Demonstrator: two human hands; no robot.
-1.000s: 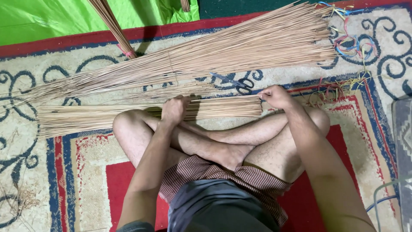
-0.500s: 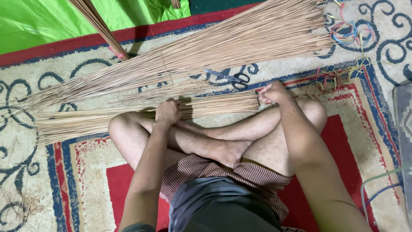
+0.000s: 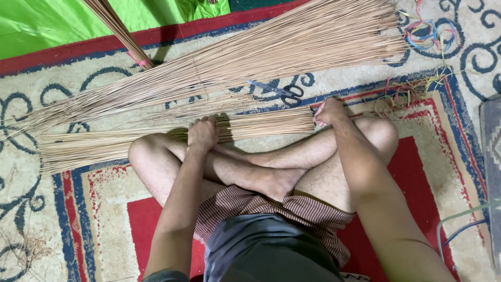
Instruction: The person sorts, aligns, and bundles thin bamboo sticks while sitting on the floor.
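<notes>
Bundle of thin sticks (image 3: 156, 137): lies across the carpet (image 3: 454, 156) before the crossed legs. Left hand (image 3: 202, 133) closed around its middle; right hand (image 3: 329, 110) closed at its trimmed end. Black scissors (image 3: 282, 93) just beyond, beside a larger stick pile (image 3: 271, 52).

A patterned carpet (image 3: 449, 172) of red, cream and blue covers the floor. Across its middle lies a short bundle of thin sticks (image 3: 130, 141), running from nine o'clock toward the centre. Above it, a larger fan of long sticks (image 3: 271, 52) stretches from nine o'clock up to one o'clock. Black scissors (image 3: 284, 93) rest between the two, just above centre. Coloured strings (image 3: 425, 36) lie tangled at two o'clock. A green sheet (image 3: 57, 23) covers the carpet's edge at eleven o'clock.
</notes>
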